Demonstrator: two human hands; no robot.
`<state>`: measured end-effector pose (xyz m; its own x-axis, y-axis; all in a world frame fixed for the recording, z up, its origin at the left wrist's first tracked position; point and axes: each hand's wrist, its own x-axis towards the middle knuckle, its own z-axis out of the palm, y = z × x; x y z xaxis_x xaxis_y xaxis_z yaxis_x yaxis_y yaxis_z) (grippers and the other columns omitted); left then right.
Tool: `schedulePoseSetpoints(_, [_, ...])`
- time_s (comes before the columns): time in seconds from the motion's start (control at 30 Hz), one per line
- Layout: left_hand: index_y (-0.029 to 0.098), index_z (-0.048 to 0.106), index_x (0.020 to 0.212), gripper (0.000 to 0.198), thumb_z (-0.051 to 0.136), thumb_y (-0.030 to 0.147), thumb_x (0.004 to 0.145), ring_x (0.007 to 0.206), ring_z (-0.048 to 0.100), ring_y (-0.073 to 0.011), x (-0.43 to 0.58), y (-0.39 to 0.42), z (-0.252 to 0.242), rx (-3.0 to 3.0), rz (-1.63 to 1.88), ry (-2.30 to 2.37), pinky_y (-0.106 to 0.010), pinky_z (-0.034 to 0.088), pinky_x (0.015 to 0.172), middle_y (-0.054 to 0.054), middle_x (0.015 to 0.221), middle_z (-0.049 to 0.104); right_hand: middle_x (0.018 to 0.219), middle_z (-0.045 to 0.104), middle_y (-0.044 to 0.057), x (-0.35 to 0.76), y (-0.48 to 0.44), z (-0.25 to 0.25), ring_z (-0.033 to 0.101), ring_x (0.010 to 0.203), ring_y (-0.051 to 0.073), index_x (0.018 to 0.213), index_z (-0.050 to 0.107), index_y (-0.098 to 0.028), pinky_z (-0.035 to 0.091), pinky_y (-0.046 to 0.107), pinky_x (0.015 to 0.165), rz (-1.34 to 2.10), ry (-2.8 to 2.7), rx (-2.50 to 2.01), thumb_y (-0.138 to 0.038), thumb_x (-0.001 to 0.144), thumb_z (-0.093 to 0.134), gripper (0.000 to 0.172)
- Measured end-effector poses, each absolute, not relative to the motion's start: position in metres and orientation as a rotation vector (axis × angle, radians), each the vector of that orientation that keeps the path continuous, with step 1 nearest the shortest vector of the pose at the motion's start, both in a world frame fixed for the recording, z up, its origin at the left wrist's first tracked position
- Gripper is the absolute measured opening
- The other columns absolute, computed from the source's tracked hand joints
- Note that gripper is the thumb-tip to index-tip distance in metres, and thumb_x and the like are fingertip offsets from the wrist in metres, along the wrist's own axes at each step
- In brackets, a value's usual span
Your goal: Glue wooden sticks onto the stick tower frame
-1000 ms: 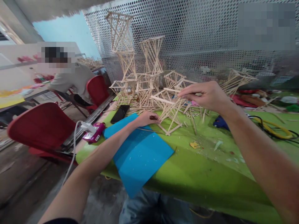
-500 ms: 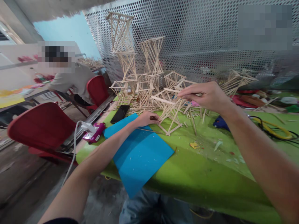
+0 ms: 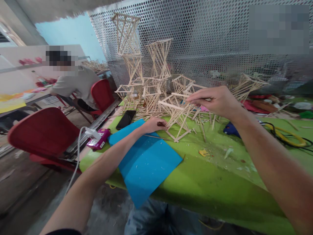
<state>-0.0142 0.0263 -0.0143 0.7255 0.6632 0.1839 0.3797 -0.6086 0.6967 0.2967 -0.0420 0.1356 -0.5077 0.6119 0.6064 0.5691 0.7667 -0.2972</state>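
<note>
A twisted frame of thin wooden sticks (image 3: 179, 121) stands on the green-covered table, between my two hands. My left hand (image 3: 154, 125) is closed at the frame's lower left, its fingertips pinching a stick near the bottom corner. At the upper right, my right hand (image 3: 211, 99) pinches the top edge of the same frame with thumb and fingers. Under my left forearm lies a blue sheet (image 3: 149, 166), with a single loose stick across it. Behind the frame, taller stick towers (image 3: 132, 67) rise from a heap of loose sticks.
A black phone (image 3: 126, 119) and a purple power strip (image 3: 99, 138) lie at the left. A blue glue gun (image 3: 231, 129) with a cable rests at the right. Red chairs (image 3: 46, 132) and a seated person (image 3: 75, 81) are further left. A perforated metal panel (image 3: 207, 42) stands behind.
</note>
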Motion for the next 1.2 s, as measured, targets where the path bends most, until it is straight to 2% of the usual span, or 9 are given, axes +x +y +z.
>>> schedulePoseSetpoints(0.2, [0.021, 0.079, 0.103, 0.032, 0.074, 0.05, 0.091, 0.091, 0.071, -0.0208, -0.0143, 0.0256, -0.0143, 2.278, 0.568, 0.784, -0.03, 0.055, 0.083, -0.006, 0.102, 0.078, 0.112, 0.081, -0.001, 0.2975, -0.0415, 0.1362, 0.078, 0.101, 0.026, 0.108, 0.085, -0.038, 0.063, 0.042, 0.092, 0.064, -2.243, -0.881, -0.044, 0.1, 0.066, 0.021])
schedulePoseSetpoints(0.53, [0.02, 0.079, 0.099, 0.032, 0.076, 0.05, 0.089, 0.08, 0.067, -0.0163, -0.0132, 0.0271, -0.0121, 2.325, 0.563, 0.819, -0.026, 0.047, 0.074, -0.003, 0.093, 0.077, 0.111, 0.081, 0.0, 0.2947, -0.0448, 0.1377, 0.077, 0.104, 0.028, 0.105, 0.085, -0.035, 0.062, 0.043, 0.095, 0.099, -2.224, -0.888, -0.043, 0.1, 0.066, 0.022])
schedulePoseSetpoints(0.73, [0.021, 0.079, 0.101, 0.03, 0.074, 0.049, 0.092, 0.086, 0.069, -0.0182, -0.0132, 0.0249, -0.0098, 2.319, 0.544, 0.812, -0.028, 0.049, 0.077, -0.004, 0.097, 0.077, 0.111, 0.081, 0.0, 0.2936, -0.0461, 0.1394, 0.077, 0.104, 0.028, 0.104, 0.084, -0.037, 0.063, 0.044, 0.091, 0.068, -2.242, -0.901, -0.046, 0.101, 0.063, 0.024])
schedulePoseSetpoints(1.2, [0.019, 0.079, 0.099, 0.033, 0.074, 0.051, 0.09, 0.085, 0.068, -0.0183, -0.0121, 0.024, -0.0075, 2.318, 0.537, 0.841, -0.028, 0.049, 0.077, -0.004, 0.096, 0.077, 0.11, 0.082, -0.001, 0.2939, -0.0468, 0.1384, 0.078, 0.102, 0.026, 0.103, 0.084, -0.035, 0.063, 0.043, 0.096, 0.055, -2.225, -0.904, -0.046, 0.101, 0.063, 0.024])
